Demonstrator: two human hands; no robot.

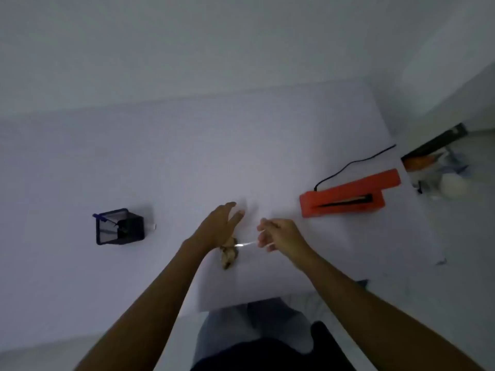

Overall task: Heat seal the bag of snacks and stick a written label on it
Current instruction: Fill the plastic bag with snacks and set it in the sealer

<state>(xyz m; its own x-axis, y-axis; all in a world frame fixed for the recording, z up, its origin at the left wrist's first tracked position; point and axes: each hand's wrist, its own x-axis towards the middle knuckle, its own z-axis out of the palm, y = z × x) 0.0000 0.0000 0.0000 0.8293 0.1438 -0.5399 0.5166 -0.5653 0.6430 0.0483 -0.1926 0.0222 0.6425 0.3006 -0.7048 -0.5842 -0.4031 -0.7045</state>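
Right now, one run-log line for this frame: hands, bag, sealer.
left hand: open, over bag of snacks | right hand: pinching clear bag edge | heat sealer: right on table, untouched | phase: pre-seal

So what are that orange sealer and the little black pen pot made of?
Sealer: probably plastic; a matte, even orange shell with rounded edges and no shine, though painted metal can't be ruled out. Pen pot: looks like black wire mesh, since its walls seem see-through, but blur leaves that unsure.

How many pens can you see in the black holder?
1: a blue pen leans out of the black mesh holder at its left corner, on the left of the table. Others may be hidden inside.
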